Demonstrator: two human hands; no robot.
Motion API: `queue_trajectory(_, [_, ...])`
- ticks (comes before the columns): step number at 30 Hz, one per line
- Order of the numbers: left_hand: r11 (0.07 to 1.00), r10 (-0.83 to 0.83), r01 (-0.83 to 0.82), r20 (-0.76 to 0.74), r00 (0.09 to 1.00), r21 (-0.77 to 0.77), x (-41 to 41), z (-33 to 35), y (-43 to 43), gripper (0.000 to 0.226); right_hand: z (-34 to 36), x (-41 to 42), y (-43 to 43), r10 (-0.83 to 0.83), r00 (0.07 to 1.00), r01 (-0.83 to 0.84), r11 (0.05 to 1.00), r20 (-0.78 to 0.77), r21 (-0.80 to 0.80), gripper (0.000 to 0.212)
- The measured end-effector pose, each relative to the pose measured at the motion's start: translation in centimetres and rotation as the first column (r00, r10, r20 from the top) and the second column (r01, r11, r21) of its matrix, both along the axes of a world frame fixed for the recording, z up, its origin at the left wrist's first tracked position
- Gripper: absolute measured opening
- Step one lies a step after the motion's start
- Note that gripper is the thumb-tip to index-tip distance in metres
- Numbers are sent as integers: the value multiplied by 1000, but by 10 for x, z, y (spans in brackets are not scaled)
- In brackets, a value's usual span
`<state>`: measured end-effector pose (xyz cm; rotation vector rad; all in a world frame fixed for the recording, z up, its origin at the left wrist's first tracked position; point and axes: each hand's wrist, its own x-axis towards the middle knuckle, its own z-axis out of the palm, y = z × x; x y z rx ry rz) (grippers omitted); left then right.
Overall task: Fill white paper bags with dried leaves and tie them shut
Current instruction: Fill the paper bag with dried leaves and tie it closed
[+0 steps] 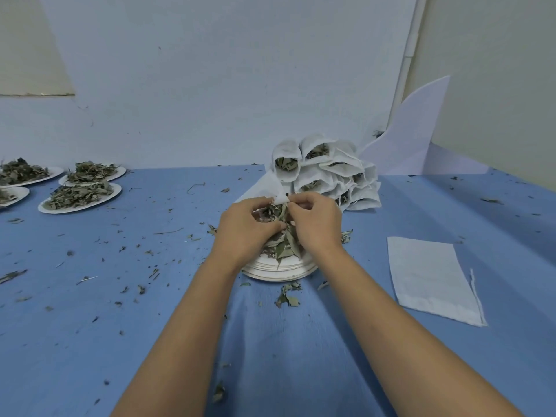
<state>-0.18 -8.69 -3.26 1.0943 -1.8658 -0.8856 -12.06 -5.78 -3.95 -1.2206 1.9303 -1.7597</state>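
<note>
Blue cloth covers the worktable (144, 311), littered with leaf crumbs, against a pale wall. At centre, a stack of paper plates (279, 271) carries a heap of dried leaves (285, 243), and both hands work over its far side. The left hand (246, 227) has its fingers curled into the heap, holding a clump of leaves; the right hand (316, 225) appears to pinch the near edge of the white paper bag (267, 188), which lies flat on the cloth just beyond the plates with its mouth toward the hands. The fingertips are partly hidden by leaves, so the exact pinch cannot be told. The step is judged to be filling: it goes best if the right hand lifts the mouth well apart while the left feeds small clumps stem-first, leaving the neck free for tying. Behind the hands, filled bags (331, 176) are piled, mouths not drawn shut. Flat empty bags (430, 278) lie to the right; further plates of leaves (81, 197) sit far left.
</note>
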Motion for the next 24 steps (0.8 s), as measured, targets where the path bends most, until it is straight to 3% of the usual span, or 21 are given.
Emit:
queue_trajectory(6, [980, 162, -174, -122, 979, -98, -7, -8, 0, 23, 1, 10, 3, 97, 995, -97, 995, 23, 18, 10])
queue_trajectory(8, [972, 197, -214, -158, 968, -98, -7, -8, 1, 16, 2, 13, 4, 118, 990, -115, 992, -77, 45, 9])
queue_trajectory(11, [965, 221, -243, -191, 956, -101, -8, -7, 1, 27, 2, 16, 5, 86, 972, -72, 995, -217, 74, 13])
queue_trajectory(15, [956, 257, -279, -205, 945, -87, -8, -6, -3, 16, 0, 11, 5, 12, 918, 29, 995, -396, 98, 13])
queue_trajectory(24, [893, 420, -437, -146, 896, -110, -22, -4, -13, 17, 0, 16, 4, 149, 929, -126, 988, -338, 87, 6])
